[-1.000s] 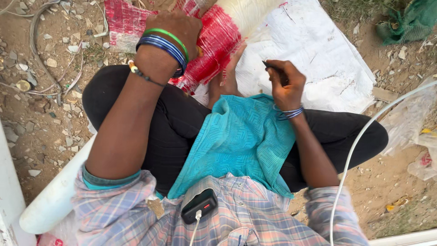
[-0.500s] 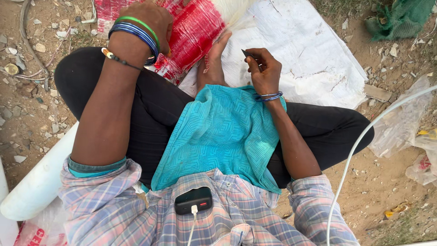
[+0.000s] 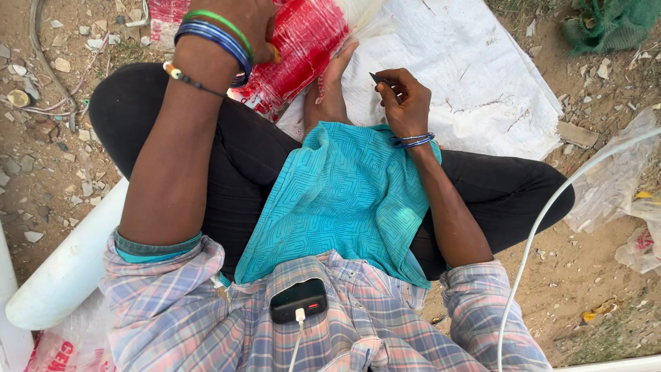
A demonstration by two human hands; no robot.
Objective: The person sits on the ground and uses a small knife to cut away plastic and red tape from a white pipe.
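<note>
I sit cross-legged on the ground with a teal cloth (image 3: 344,200) over my lap. My left hand (image 3: 241,17), wearing green and blue bangles, grips the top of a red woven plastic sack (image 3: 303,41) and is partly cut off by the frame's top edge. My right hand (image 3: 403,100) is closed on a small dark blade-like tool (image 3: 377,78) close to the sack's edge. A bare foot (image 3: 334,89) rests between the two hands, touching the sack.
A white woven sheet (image 3: 468,76) lies on the dirt ahead. A white pipe (image 3: 69,269) lies at my left, a white cable (image 3: 551,213) curves at my right. Clear plastic bags (image 3: 620,186) and a green net (image 3: 606,24) sit on stony ground.
The view has shifted, so both hands and the sack sit higher and further left in frame. My left hand still grips the sack; my right hand keeps the small tool.
</note>
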